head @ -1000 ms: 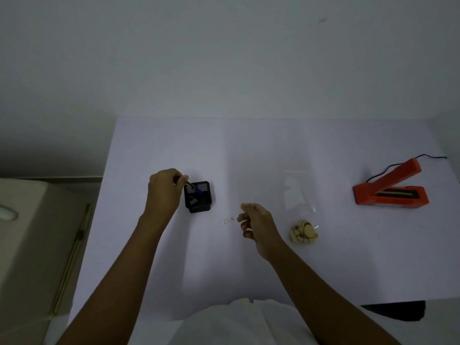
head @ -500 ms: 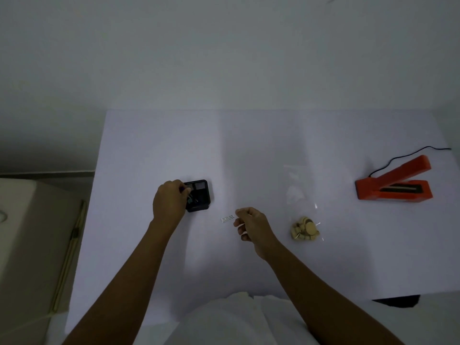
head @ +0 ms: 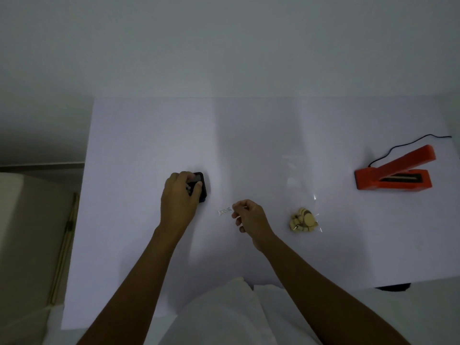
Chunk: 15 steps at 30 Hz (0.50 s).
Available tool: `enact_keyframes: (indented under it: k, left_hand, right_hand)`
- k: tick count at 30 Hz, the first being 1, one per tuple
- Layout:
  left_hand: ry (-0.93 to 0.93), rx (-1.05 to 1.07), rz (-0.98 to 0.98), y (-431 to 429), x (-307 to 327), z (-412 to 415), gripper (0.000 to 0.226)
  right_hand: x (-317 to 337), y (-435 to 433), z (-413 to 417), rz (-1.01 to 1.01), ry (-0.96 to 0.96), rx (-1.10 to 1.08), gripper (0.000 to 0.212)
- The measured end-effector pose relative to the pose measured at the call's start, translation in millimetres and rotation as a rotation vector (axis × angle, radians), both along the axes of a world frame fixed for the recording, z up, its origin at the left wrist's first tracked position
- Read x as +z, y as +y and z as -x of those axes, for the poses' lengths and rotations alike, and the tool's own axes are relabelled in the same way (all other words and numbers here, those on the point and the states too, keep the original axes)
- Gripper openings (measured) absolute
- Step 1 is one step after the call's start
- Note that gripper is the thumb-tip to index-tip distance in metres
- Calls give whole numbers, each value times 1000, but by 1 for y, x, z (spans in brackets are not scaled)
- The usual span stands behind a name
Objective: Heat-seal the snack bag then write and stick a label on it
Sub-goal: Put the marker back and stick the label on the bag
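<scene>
Pinched between thumb and forefinger of the right hand (head: 249, 218), the small white label (head: 225, 211) sticks out leftward, low over the white table (head: 154, 135), a little left of the clear snack bag (head: 304, 221). That bag lies flat, its biscuits bunched at the near end. Farther left of the bag, the left hand (head: 179, 198) curls its fingers and thumb over a black holder (head: 202, 186). Well right of the bag sits the orange heat sealer (head: 393, 176), arm raised.
</scene>
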<state>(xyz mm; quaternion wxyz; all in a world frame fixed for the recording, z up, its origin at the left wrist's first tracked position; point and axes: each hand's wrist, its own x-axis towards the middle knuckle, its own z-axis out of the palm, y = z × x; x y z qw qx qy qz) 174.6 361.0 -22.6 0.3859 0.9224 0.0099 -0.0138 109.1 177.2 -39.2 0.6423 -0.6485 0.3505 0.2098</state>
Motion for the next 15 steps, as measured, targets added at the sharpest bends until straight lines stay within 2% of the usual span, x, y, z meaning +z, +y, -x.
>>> enact_keyframes:
  k: [3, 6, 8, 12, 15]
  left_hand:
    - [22, -155, 96, -14, -7, 19, 12]
    - [77, -217, 68, -21, -26, 38, 4]
    - [90, -109, 82, -22, -34, 46, 7]
    - [17, 284, 172, -16, -37, 51, 17]
    - [196, 423, 322, -9, -41, 42, 37]
  right_hand:
    - [-7, 0, 6, 59, -1, 46, 13]
    - [-13, 1, 9, 115, -11, 96, 13]
    - [-17, 2, 8, 143, -24, 113, 12]
    - [-18, 11, -2, 103, -99, 159, 20]
    - [-16, 27, -19, 63, -115, 210, 36]
